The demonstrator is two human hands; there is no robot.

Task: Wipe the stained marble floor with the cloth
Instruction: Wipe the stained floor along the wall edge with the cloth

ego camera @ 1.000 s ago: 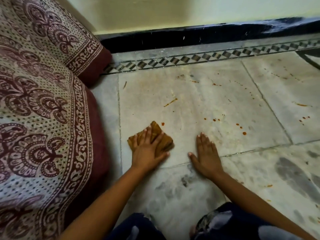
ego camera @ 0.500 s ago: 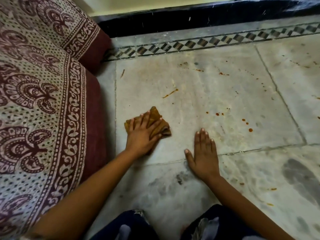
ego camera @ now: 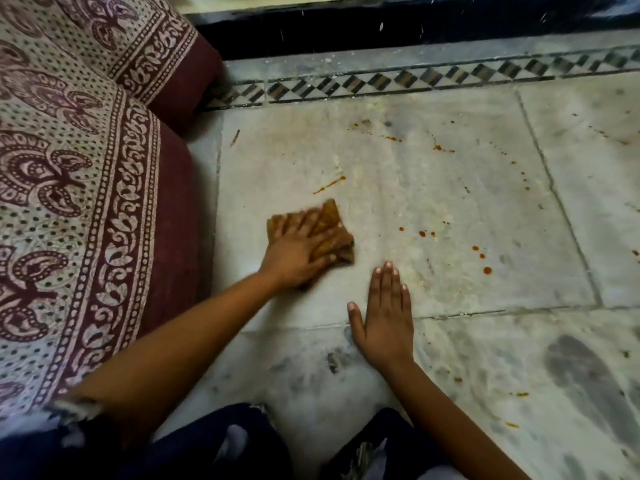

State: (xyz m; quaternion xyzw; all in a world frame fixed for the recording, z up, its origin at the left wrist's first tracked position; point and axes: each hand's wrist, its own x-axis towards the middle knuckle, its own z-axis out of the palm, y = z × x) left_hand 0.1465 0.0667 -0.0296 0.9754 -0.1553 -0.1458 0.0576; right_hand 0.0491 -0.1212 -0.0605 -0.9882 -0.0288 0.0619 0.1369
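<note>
A folded brown cloth [ego camera: 331, 220] lies on the pale marble floor [ego camera: 433, 188], pressed flat under my left hand [ego camera: 298, 249], whose fingers spread over it and look blurred. My right hand [ego camera: 386, 315] rests flat on the floor just right of and nearer than the cloth, fingers together, holding nothing. An orange streak [ego camera: 329, 184] sits just beyond the cloth. Several orange-red drops [ego camera: 479, 252] dot the slab to the right of the cloth.
A mattress with a maroon patterned cover [ego camera: 86, 202] fills the left side, right beside the cloth. A black skirting [ego camera: 415, 26] and a diamond-pattern border strip [ego camera: 415, 79] run along the far wall. My knees in dark trousers [ego camera: 214, 445] are at the bottom.
My left hand has slid the cloth a little to the right, toward my right hand. The view has tilted further down; my right hand stays planted.
</note>
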